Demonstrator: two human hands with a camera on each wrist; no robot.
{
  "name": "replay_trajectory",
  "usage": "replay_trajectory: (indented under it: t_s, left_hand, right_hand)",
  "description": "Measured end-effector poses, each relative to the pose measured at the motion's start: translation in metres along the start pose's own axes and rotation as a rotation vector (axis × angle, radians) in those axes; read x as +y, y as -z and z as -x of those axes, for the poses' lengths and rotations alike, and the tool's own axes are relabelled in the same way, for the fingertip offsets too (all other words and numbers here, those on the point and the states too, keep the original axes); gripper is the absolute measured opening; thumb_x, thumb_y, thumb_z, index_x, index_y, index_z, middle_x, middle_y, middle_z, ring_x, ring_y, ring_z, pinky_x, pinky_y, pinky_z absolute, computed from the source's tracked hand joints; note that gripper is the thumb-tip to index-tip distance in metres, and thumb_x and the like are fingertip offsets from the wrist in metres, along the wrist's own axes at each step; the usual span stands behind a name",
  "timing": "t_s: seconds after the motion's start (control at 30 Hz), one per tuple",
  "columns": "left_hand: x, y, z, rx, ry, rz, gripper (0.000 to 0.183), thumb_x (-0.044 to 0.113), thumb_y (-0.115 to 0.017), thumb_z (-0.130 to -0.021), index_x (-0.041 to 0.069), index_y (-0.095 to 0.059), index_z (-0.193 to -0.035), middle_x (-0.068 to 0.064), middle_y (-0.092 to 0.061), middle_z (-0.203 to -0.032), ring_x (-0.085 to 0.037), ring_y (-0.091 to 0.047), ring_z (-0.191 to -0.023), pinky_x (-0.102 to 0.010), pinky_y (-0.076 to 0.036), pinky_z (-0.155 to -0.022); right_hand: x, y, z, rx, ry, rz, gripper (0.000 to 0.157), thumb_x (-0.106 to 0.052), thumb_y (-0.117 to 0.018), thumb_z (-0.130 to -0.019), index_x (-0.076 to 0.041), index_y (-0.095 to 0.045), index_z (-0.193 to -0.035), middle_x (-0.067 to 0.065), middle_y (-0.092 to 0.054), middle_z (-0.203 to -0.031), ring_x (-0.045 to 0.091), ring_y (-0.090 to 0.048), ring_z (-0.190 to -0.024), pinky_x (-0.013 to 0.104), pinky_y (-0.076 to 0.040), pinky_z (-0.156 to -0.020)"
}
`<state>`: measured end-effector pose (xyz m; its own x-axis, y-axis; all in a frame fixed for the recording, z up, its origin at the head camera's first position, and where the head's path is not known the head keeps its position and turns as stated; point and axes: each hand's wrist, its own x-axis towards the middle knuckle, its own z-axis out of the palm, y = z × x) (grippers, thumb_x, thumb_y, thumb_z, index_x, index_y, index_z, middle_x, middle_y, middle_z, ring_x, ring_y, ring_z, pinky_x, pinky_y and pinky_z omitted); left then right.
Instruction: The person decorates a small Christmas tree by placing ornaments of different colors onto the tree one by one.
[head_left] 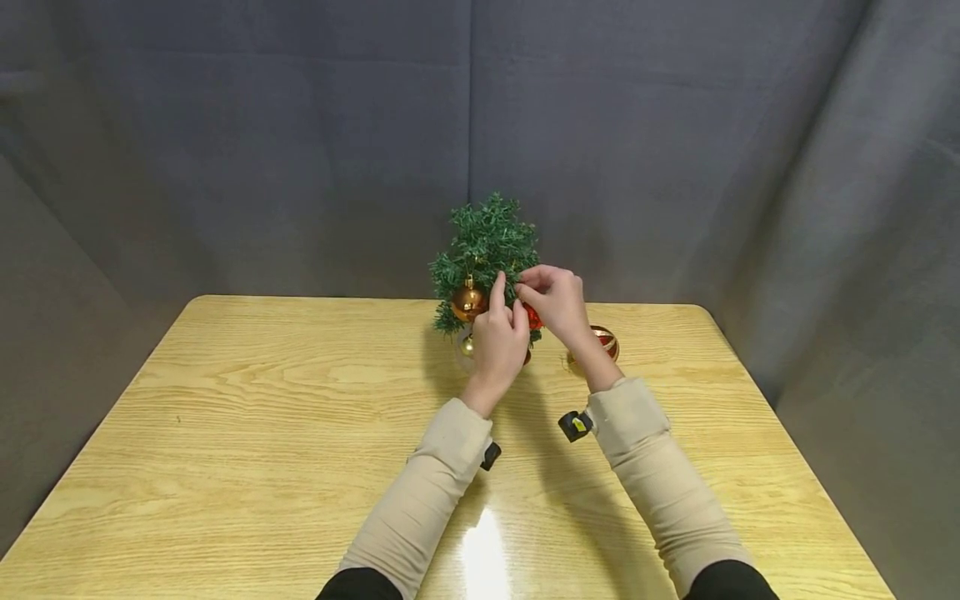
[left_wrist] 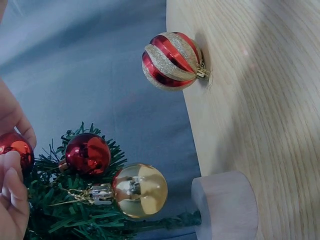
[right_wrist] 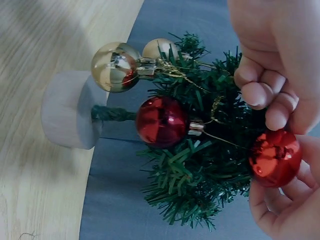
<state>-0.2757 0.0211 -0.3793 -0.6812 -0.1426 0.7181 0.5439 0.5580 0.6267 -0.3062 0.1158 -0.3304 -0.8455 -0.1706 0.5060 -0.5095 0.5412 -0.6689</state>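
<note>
Both hands work at a small green artificial Christmas tree [head_left: 491, 233]. My right hand [head_left: 558, 302] pinches with thumb and index finger at the top of a shiny red bauble [right_wrist: 275, 158], which sits beneath its fingers against the branches. From the left, my left hand [head_left: 501, 340] reaches in with its index finger straight against the greenery and its thumb apart; its other fingers bend loosely. In the right wrist view, those bent fingers lie right above the red bauble. What the right fingertips pinch is mostly hidden.
On the tree hang a dark red bauble [right_wrist: 161, 121], a gold bauble [right_wrist: 115, 67] and a copper-coloured bauble [head_left: 468, 302]. A red and gold striped bauble [left_wrist: 172, 61] lies on the wooden table [head_left: 262, 417], right of the tree's pale round base [left_wrist: 227, 207]. Grey curtain [head_left: 300, 150] stands behind.
</note>
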Motion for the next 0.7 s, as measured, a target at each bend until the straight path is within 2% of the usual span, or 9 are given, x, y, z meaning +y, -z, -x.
replay_trajectory:
  t_s: [0.27,0.47,0.53,0.7]
  left_hand:
    - [0.002,0.0,0.001,0.005,-0.02,0.001,0.042,0.007,-0.045,-0.091,-0.011,-0.037,-0.129,0.003,-0.038,-0.041,0.001,-0.02,-0.031,-0.018,-0.021,-0.031]
    - [0.002,0.002,0.003,0.011,-0.044,0.02,0.042,0.006,-0.045,-0.091,-0.012,-0.037,-0.128,0.003,-0.037,-0.041,0.002,-0.019,-0.031,-0.017,-0.021,-0.031]
    - [0.002,0.002,0.003,0.014,-0.051,0.028,0.042,0.006,-0.045,-0.091,-0.012,-0.037,-0.128,0.003,-0.037,-0.041,0.002,-0.019,-0.031,-0.018,-0.02,-0.031]
    - [0.002,0.001,0.004,0.053,-0.077,0.045,0.038,0.004,-0.047,-0.09,-0.01,-0.041,-0.125,0.002,-0.039,-0.043,0.002,-0.02,-0.033,-0.018,-0.021,-0.031]
  right_hand:
    - [0.004,-0.003,0.003,0.057,0.053,-0.044,0.015,-0.004,-0.064,-0.081,0.006,-0.066,-0.091,0.016,-0.065,-0.078,0.025,-0.061,-0.068,0.034,-0.049,-0.061]
    - [0.006,-0.004,0.006,0.066,0.075,-0.126,0.015,-0.004,-0.063,-0.082,0.007,-0.065,-0.093,0.015,-0.065,-0.076,0.025,-0.06,-0.063,0.021,-0.046,-0.056]
    - [-0.004,-0.001,0.009,0.06,0.067,-0.151,0.015,-0.001,-0.062,-0.082,0.009,-0.064,-0.093,0.018,-0.064,-0.076,0.029,-0.059,-0.063,0.017,-0.044,-0.054]
    - [-0.007,0.0,0.011,0.058,0.04,-0.175,0.016,0.0,-0.061,-0.082,0.01,-0.063,-0.095,0.02,-0.063,-0.077,0.029,-0.059,-0.064,0.016,-0.043,-0.054]
